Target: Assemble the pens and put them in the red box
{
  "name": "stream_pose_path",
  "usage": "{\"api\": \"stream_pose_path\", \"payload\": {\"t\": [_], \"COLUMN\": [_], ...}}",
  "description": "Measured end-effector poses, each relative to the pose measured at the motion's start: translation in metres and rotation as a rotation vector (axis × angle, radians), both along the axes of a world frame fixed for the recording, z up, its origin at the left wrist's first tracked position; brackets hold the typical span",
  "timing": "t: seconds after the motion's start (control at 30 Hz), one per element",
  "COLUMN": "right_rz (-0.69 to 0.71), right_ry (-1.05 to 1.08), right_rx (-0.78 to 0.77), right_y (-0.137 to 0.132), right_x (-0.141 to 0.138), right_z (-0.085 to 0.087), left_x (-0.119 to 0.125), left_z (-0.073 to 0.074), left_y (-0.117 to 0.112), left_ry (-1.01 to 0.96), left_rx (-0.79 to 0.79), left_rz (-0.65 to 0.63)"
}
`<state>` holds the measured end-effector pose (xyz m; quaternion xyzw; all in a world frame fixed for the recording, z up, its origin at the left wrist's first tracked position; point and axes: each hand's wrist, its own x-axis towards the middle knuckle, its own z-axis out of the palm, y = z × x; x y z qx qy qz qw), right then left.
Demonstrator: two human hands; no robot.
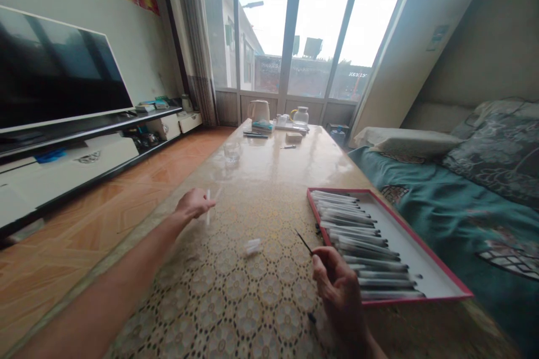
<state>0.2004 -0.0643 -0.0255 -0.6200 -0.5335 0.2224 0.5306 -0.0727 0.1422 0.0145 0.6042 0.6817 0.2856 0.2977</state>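
Note:
Above the left part of the patterned table, my left hand (194,203) pinches a thin whitish, see-through tube (208,217), like a pen barrel, held upright. My right hand (340,286) is closed on a slim dark pen refill (303,242), its tip pointing up and left. Between the hands lie a few small clear plastic pieces (252,246), blurred. A small black piece (311,318), perhaps a cap, is beside my right wrist. Just past my right hand stands a shallow red-rimmed box (421,235) with a row of many pens (353,224) in it.
Along the table (269,179) toward the window stand a clear glass (231,151), a beige kettle (259,109), a glass jug (300,116) and a small box (293,137). A sofa with a teal cover (404,207) runs along the right; a TV cabinet (101,151) stands left.

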Motion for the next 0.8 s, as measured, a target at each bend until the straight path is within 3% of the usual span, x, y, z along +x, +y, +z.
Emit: {"api": "stream_pose_path", "payload": {"t": [0.1, 0.27, 0.43, 0.63, 0.8], "right_rz": [-0.047, -0.024, 0.128, 0.240, 0.269], "right_ry": [-0.019, -0.018, -0.127, -0.348, -0.431], "right_rx": [0.021, 0.018, -0.003, -0.042, -0.045], "right_y": [0.000, -0.002, -0.008, -0.016, -0.016], "right_x": [0.003, 0.001, -0.005, -0.011, -0.015], "right_z": [0.001, 0.000, 0.004, 0.009, 0.010], "left_x": [0.036, 0.080, 0.077, 0.066, 0.066], "left_z": [-0.005, -0.010, -0.006, -0.017, -0.022], "left_y": [-0.040, -0.091, -0.120, -0.162, -0.171], "left_ry": [-0.128, -0.427, -0.702, -1.137, -1.209], "left_rx": [-0.133, -0.115, -0.124, -0.190, -0.197], "left_rz": [-0.131, -0.211, -0.024, 0.323, 0.370]}}
